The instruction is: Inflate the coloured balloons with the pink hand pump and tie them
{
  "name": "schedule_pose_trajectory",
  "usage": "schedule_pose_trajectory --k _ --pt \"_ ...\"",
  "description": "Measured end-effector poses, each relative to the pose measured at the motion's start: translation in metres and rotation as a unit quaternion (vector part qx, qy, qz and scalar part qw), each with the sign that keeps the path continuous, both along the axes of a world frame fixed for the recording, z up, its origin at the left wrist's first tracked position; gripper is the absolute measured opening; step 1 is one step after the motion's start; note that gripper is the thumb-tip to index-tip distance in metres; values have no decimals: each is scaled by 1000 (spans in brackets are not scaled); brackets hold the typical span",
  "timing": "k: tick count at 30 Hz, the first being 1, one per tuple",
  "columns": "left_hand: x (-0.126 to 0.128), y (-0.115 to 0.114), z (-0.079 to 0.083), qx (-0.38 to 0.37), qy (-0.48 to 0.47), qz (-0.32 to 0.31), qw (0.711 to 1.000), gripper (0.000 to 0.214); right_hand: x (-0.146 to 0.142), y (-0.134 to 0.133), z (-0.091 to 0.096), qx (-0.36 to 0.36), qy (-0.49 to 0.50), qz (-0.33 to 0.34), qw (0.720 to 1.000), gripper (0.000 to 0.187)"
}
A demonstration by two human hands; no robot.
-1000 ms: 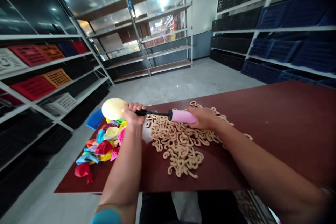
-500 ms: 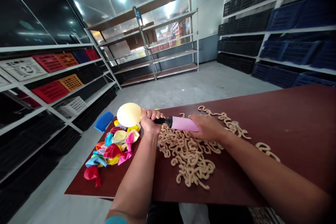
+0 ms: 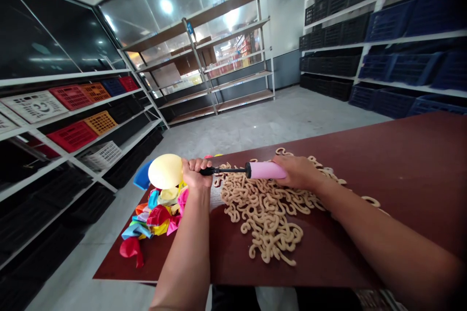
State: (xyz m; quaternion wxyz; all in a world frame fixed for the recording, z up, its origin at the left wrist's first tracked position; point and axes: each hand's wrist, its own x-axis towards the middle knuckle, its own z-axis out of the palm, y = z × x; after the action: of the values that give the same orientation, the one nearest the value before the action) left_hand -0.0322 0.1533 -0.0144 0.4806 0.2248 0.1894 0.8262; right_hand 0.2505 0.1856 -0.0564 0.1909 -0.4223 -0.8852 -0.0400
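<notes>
A balloon pump [image 3: 266, 170] with a pink barrel and black rod lies level between my hands, above the table. My left hand [image 3: 197, 173] is closed around its black nozzle end, where a pale yellow, partly inflated balloon [image 3: 165, 171] sticks out to the left. The balloon's neck is hidden by my fingers. My right hand [image 3: 297, 172] wraps the far end of the pink barrel. A length of black rod shows between the two halves. Beneath the pump spreads a pile of beige curly pieces [image 3: 270, 218], of a kind I cannot make out.
Limp balloons in many colours [image 3: 156, 216] lie heaped on the left of the dark red table [image 3: 408, 194]. A blue object [image 3: 142, 175] stands beyond the left edge. Shelves with crates [image 3: 73, 135] line both sides, and a metal rack [image 3: 219, 58] stands behind.
My hands have moved apart, drawing the pump's rod further out of the barrel. The left hand and balloon shifted left, the right hand slightly right. The balloon looks about the same size.
</notes>
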Motion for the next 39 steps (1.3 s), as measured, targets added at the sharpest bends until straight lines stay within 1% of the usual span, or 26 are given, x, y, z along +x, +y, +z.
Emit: schedule_pose_trajectory --k 4,9,13,16,21,25,28,30,32,36,39 --pt "18 -1 0 -4 -8 -26 1000 50 -10 -6 0 7 4 22 1000 28" --pt "40 -2 -7 -6 21 -43 999 52 -19 -13 -1 10 7 18 1000 31" --pt "47 -3 -7 -5 22 -50 999 52 -23 -16 1 14 10 19 1000 31" --pt "39 -3 1 -28 15 -36 999 51 -24 -14 3 5 19 25 999 30" --pt "8 -3 12 -44 -10 17 999 48 -14 -2 3 -19 26 23 999 27" --pt "-12 -4 12 -37 -18 41 998 47 2 7 2 -40 5 3 999 28" --pt "-17 -3 9 -32 -26 42 998 47 9 9 1 -31 -16 -17 999 26" --pt "-14 0 6 -33 -40 35 998 46 9 8 0 -21 -28 -20 999 26" --pt "-8 2 3 -39 -55 26 997 46 6 6 -1 -14 -30 -9 999 27" --pt "13 6 -5 -51 -59 -13 997 46 -7 -2 -3 -4 -5 31 1000 33" --pt "31 5 -11 -36 -51 -49 997 46 -17 -8 -5 4 -8 28 1000 35"
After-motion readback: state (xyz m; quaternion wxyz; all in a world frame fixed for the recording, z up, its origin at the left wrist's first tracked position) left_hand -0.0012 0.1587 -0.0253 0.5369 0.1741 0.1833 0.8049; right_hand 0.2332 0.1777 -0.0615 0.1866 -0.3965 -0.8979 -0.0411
